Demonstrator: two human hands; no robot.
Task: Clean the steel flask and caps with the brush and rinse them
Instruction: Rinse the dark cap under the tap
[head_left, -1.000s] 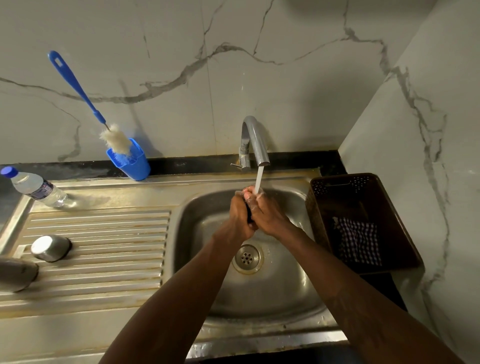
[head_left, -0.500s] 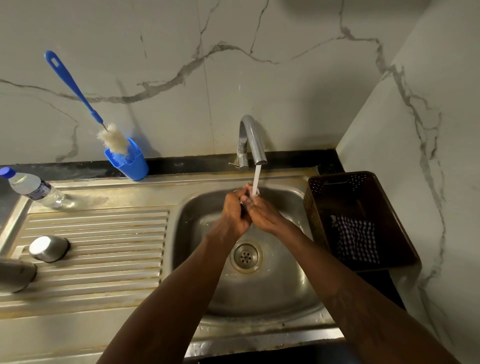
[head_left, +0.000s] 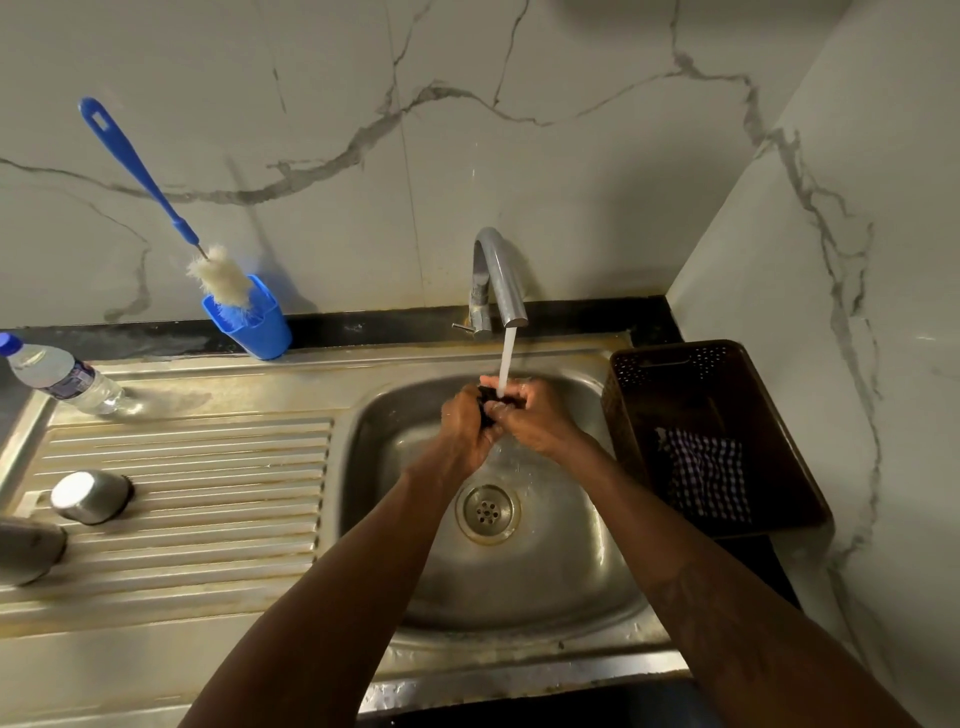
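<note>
Two steel pieces wait at nine o'clock on the drainboard (head_left: 208, 467), the steel flask (head_left: 28, 551) on its side and a steel cap (head_left: 91, 496), brush (head_left: 218, 273) parked in the blue cup (head_left: 249, 325) at ten. Risk: the small dark cap (head_left: 487, 397), probably wet and slick, could slip into the sink (head_left: 571, 597) toward the drain (head_left: 487, 513). Left hand (head_left: 467, 426) and right hand (head_left: 530, 415) both curl narrowly round it under the tap (head_left: 498, 275) stream at twelve.
</note>
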